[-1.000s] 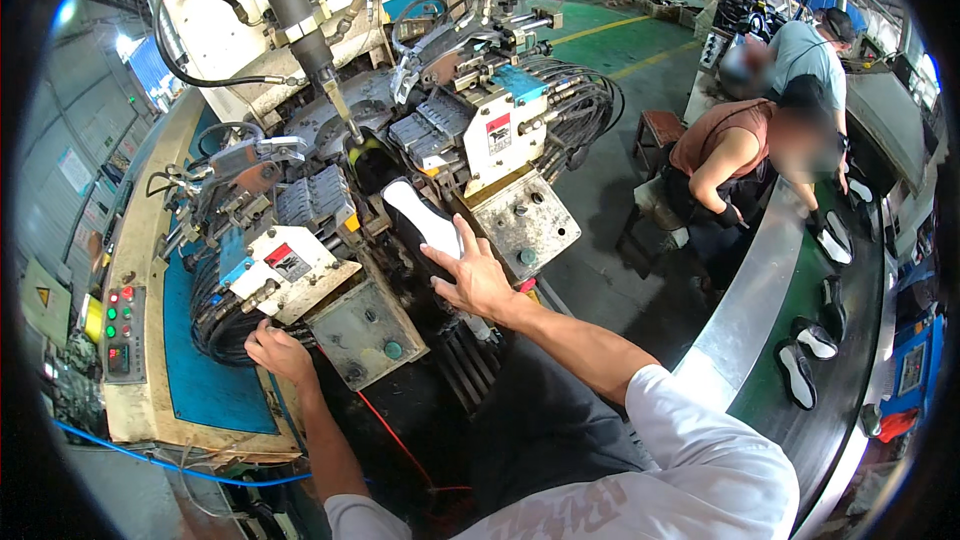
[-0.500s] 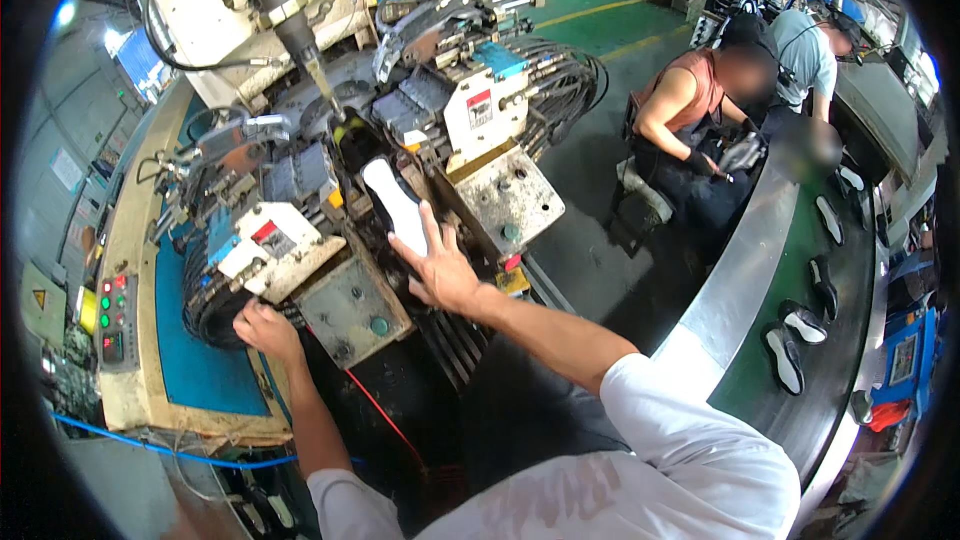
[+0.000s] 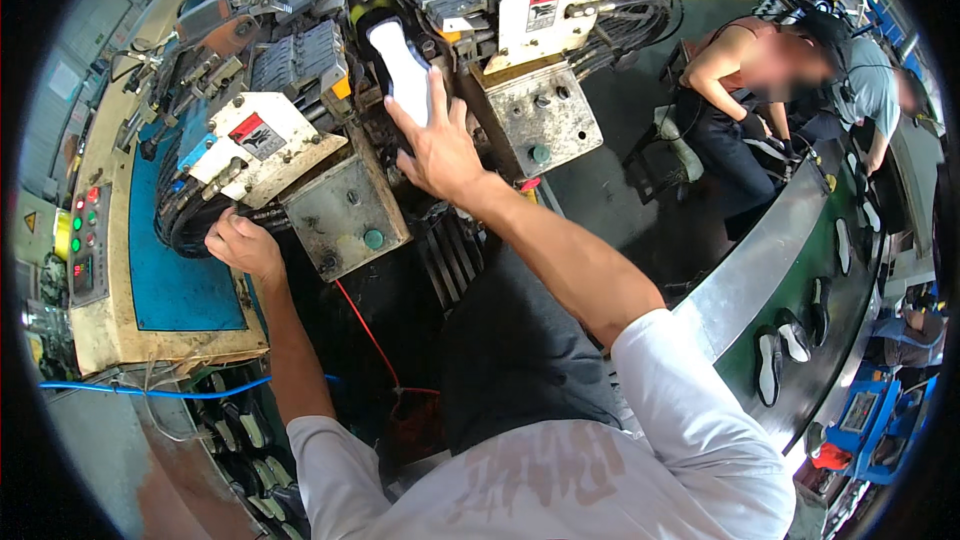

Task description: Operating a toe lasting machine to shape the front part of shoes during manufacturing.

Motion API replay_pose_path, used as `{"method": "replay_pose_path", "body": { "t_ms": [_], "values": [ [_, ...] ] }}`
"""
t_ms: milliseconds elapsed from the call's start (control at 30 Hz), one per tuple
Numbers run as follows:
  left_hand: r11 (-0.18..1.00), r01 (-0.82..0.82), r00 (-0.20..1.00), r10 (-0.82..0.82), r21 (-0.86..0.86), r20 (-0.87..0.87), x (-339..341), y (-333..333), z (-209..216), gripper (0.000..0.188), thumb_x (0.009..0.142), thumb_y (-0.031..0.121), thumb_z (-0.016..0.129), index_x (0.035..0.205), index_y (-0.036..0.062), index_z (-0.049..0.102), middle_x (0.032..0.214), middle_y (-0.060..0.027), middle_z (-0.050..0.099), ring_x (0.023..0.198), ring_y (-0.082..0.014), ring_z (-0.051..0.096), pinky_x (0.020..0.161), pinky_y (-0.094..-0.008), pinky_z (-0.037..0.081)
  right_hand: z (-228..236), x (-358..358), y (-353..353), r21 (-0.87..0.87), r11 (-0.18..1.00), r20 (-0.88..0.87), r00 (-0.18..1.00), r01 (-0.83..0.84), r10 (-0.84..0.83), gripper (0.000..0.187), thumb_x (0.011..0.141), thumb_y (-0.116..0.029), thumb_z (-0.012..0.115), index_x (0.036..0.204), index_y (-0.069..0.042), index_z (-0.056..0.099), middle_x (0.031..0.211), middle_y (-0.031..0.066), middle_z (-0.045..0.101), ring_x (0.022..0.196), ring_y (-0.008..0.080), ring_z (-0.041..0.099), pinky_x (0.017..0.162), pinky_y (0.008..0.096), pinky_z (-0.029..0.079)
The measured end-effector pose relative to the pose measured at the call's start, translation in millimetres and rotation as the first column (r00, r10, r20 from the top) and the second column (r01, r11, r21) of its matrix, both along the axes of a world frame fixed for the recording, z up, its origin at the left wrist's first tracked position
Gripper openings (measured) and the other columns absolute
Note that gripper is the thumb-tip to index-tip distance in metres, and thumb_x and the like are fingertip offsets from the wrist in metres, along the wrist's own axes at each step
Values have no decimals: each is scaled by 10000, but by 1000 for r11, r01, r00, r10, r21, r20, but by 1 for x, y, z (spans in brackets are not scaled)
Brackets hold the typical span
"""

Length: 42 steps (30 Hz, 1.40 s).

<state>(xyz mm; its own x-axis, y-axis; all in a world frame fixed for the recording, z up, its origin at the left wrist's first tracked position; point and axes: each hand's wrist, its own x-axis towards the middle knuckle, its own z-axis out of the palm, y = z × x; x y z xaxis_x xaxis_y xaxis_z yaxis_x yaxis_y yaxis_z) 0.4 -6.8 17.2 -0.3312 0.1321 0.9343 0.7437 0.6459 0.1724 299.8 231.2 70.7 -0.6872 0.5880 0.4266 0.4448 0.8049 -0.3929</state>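
A dark shoe upper with a white insole board [image 3: 402, 65] facing up sits between the two halves of a machine, its far end in the dark opening under a metal rod. My right hand [image 3: 440, 145] is at its near end, fingers spread to both sides of the white board and pressing on it. My left hand [image 3: 243, 245] is at the machine's left side, beside black hoses and the left control box [image 3: 350, 210]. Its fingers are curled; what they hold, if anything, is hidden.
A right control box [image 3: 540, 120] flanks the shoe. A button panel [image 3: 90, 240] stands at far left, above a blue hose [image 3: 150, 390]. Shoes [image 3: 768, 365] lie on a curved conveyor [image 3: 735, 405] at right. Two people [image 3: 740, 70] work beyond it. Several shoes [image 3: 265, 480] lie at lower left.
The whole view has shifted, so the machine appears higher and larger. My right hand stays at the shoe's near end and my left hand stays beside the hoses.
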Motion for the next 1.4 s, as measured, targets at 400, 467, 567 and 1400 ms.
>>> {"method": "replay_pose_path", "body": {
  "t_ms": [400,467,567,1400],
  "values": [
    [999,-16,999,13,47,46,-3,3,-2,295,995,223,577,1059,27,788,1036,-168,649,989,-364,610,886,-506,490,31,-72,59,87,995,61,997,41,-47,815,895,-360,774,1644,-241,474,1640,538,115,1270,669,460,1124,623,419],
    [999,-25,1000,25,26,-4,-6,-2,-2,304,1002,227,570,1040,24,794,1036,-177,664,984,-363,610,884,-506,488,39,-72,54,40,999,63,998,26,-29,801,904,-363,762,1641,-234,478,1643,536,109,1256,661,471,1122,627,425],
    [997,-16,1000,15,70,14,0,4,0,311,1005,227,566,1038,26,801,1025,-176,672,972,-361,613,874,-498,491,48,-75,57,39,999,68,997,16,-18,781,916,-357,747,1639,-223,486,1643,533,130,1285,678,449,1134,630,413],
    [948,-181,983,171,-263,-60,-55,-19,-23,297,1035,240,544,1028,113,812,968,-124,764,900,-384,671,809,-528,527,-238,519,-181,-252,589,58,620,768,-783,397,890,21,651,1278,-9,730,1227,227,714,1087,397,674,978,460,560]
  ]
}}
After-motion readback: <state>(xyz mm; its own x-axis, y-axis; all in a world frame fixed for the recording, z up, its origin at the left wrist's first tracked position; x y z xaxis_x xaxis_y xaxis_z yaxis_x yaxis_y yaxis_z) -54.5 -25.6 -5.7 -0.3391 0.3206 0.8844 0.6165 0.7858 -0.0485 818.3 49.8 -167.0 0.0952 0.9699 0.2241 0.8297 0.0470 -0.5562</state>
